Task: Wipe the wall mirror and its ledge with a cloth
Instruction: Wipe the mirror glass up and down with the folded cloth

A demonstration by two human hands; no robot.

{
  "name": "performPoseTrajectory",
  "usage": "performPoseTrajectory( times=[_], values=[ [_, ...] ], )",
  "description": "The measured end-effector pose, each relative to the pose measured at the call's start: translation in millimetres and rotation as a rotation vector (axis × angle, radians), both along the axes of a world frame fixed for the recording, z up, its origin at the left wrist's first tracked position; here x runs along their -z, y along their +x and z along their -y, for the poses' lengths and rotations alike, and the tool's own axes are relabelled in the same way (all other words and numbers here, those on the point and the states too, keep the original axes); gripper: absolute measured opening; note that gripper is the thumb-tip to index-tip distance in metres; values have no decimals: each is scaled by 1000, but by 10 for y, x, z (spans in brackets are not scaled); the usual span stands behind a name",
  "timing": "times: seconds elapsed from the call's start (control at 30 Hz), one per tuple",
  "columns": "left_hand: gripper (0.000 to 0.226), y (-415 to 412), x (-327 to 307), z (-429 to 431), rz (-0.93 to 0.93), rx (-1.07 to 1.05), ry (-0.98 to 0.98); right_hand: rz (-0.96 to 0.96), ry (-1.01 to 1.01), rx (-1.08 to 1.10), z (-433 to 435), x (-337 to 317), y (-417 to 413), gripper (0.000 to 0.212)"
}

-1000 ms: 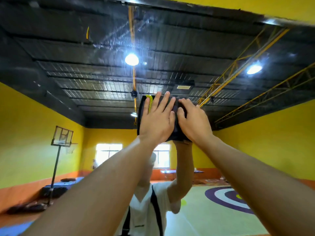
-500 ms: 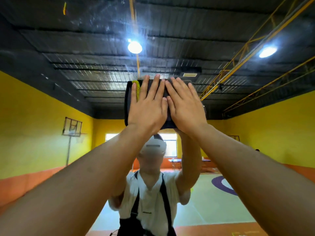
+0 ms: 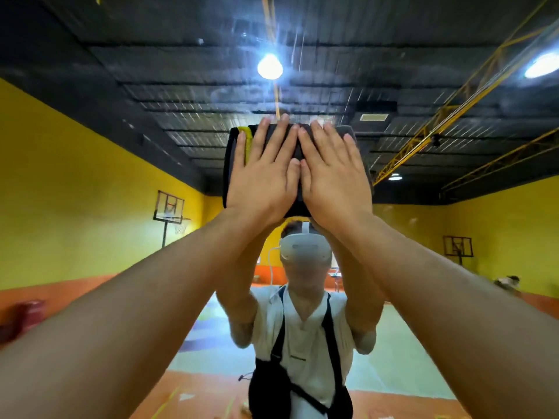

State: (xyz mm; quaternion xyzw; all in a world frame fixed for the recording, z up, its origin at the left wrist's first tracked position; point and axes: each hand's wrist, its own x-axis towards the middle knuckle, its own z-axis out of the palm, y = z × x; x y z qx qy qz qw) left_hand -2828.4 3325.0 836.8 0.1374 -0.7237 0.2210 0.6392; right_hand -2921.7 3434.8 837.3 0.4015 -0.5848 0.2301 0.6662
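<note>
Mirror: the large streaked glass wall mirror (image 3: pixel 121 140) fills the frame; its ledge is out of view.
Cloth: a dark folded cloth with yellow trim (image 3: pixel 232 167) lies flat on the glass at upper centre.
Left hand: the left hand (image 3: pixel 260 179) has straight, spread fingers pressing the cloth's left half.
Right hand: the right hand (image 3: pixel 329 176) is equally flat, touching the left hand and pressing the right half.
Technique: probably even palm pressure and overlapping passes, since streaks above the cloth suggest unfinished glass.

Both my arms stretch up and forward; my left hand (image 3: pixel 261 173) and right hand (image 3: pixel 332 173) sit side by side, touching, fingers straight, pointing up, palms flat.
</note>
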Motion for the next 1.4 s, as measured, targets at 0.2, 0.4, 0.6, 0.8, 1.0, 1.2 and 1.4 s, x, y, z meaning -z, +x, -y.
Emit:
performPoseTrajectory(
  times=[0.2,0.4,0.6,0.8,1.0,1.2,1.4],
  values=[
    [60,-56,547,-40,18,-33,-53,-43,-44,-19,-32,575,-106,54],
    [59,-35,1112,-135,73,-30,-37,-23,2,2,-148,1148,-117,53],
    [59,1,1975,-133,141,4,-33,41,40,41,-217,2066,-53,53],
    [59,57,3061,-131,182,44,-1,35,67,43,-243,3130,-16,50],
    [58,117,4433,-88,277,94,13,60,133,24,-279,4502,-14,53],
    [62,76,5700,-63,268,118,-9,59,206,-20,-305,5739,-56,45],
    [66,125,6910,-52,359,192,16,118,309,-16,-426,6950,-61,63]
  ],
)
